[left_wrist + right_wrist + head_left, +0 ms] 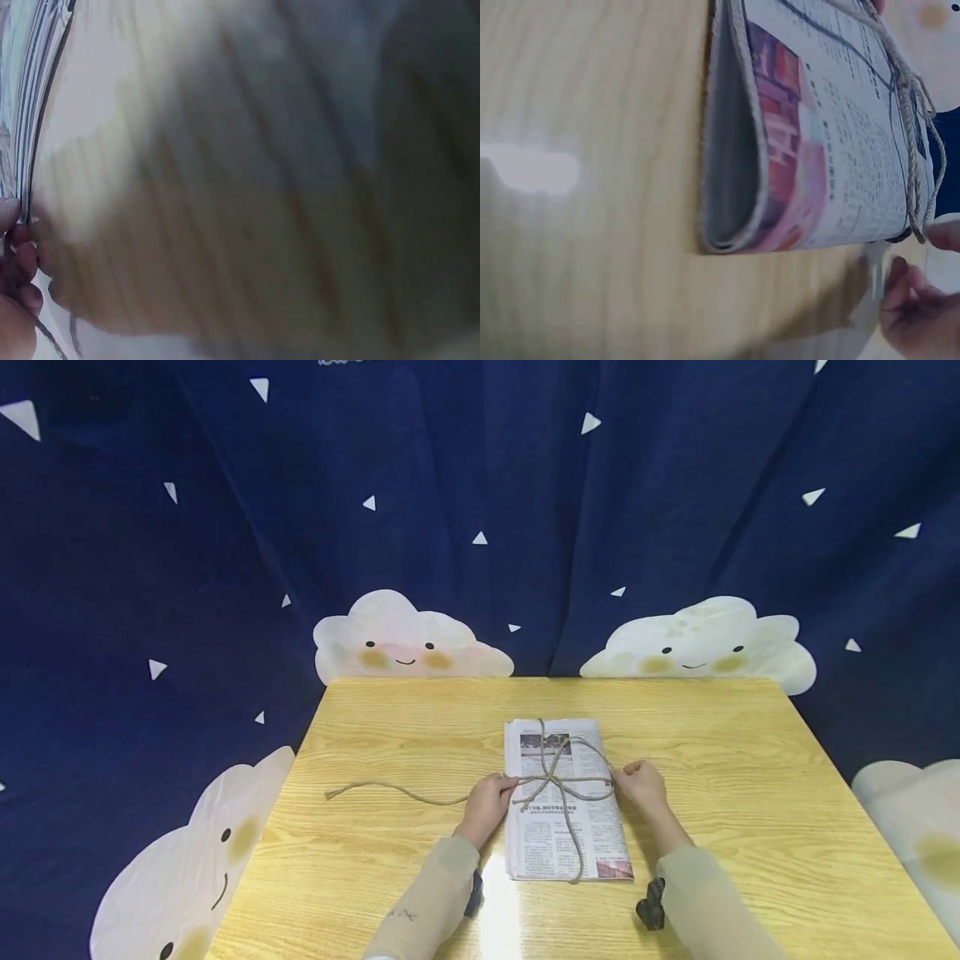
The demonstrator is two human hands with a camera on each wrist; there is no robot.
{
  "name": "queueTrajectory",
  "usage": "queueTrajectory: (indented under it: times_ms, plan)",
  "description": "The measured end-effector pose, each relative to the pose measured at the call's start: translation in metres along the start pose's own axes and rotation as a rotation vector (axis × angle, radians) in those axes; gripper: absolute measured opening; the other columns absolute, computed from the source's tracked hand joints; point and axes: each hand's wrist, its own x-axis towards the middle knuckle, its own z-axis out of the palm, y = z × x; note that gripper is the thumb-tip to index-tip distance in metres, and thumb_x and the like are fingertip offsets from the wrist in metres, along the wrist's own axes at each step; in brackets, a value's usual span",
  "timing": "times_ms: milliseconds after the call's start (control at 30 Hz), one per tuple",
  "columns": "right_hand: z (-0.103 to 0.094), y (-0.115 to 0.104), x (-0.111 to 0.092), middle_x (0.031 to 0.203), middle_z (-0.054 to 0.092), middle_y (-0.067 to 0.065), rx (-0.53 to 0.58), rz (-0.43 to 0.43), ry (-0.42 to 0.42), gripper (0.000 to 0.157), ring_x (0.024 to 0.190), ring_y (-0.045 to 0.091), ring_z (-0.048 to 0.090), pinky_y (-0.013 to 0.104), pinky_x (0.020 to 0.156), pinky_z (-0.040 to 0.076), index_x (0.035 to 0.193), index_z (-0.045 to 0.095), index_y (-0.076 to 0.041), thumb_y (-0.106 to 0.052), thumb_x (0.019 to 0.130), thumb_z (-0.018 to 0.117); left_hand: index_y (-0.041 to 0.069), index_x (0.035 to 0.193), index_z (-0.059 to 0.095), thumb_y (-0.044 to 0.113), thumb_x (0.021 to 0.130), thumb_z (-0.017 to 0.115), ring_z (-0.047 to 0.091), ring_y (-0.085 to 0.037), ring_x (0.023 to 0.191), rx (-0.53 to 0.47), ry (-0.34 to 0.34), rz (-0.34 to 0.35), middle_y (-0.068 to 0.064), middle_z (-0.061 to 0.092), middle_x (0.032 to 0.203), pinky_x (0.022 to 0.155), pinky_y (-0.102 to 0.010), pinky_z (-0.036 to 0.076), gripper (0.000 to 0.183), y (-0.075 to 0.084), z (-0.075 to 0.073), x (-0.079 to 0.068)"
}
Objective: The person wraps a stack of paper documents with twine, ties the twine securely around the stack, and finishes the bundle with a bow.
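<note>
A folded stack of newspapers lies on the table, with a thin tan rope crossed over it and knotted with loops near the middle. At the stack's left edge my left hand pinches the rope, whose loose tail trails off to the left. The left wrist view catches only the fingers at its left edge, the rope running between them. By the right edge is my right hand, close to a rope loop. In the right wrist view its thumb is beside the rope, apart from the loosely bent fingers.
The wooden table extends on both sides of the stack. Behind it hangs a dark blue curtain printed with white triangles and smiling clouds. A dark strap piece sits at the right wrist.
</note>
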Motion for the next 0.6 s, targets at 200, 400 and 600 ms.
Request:
queueTrajectory:
  times_ms: [200,400,600]
  plan:
    - [0.005,0.006,-0.001,0.086,0.06,0.02,0.014,-0.059,0.08,0.024,0.079,0.03,0.055,0.032,0.064,0.046,0.097,0.058,0.009,-0.012,0.087,0.055,0.004,0.107,0.066,0.004,0.084,0.059,0.059,-0.017,0.073,-0.011,-0.063,-0.008,-0.006,0.064,0.085,0.065,-0.027,0.05,0.024,-0.002,-0.01,-0.002]
    - [0.015,0.004,0.008,0.082,0.063,0.018,0.062,-0.3,0.212,0.017,0.075,0.026,0.057,0.024,0.059,0.045,0.098,0.064,0.006,-0.005,0.087,0.059,0.007,0.096,0.064,0.002,0.072,0.056,0.054,-0.016,0.072,0.125,-0.12,-0.027,-0.001,0.061,0.079,0.079,-0.035,0.043,0.025,-0.018,-0.032,-0.005]
    - [0.022,0.005,0.011,0.081,0.062,0.015,0.036,-0.292,0.172,0.015,0.072,0.022,0.055,0.023,0.059,0.043,0.097,0.064,0.006,-0.003,0.087,0.059,0.005,0.099,0.063,0.012,0.072,0.057,0.047,-0.027,0.096,0.137,0.047,-0.264,-0.007,0.054,0.101,0.092,-0.047,0.031,0.028,-0.041,-0.058,-0.01]
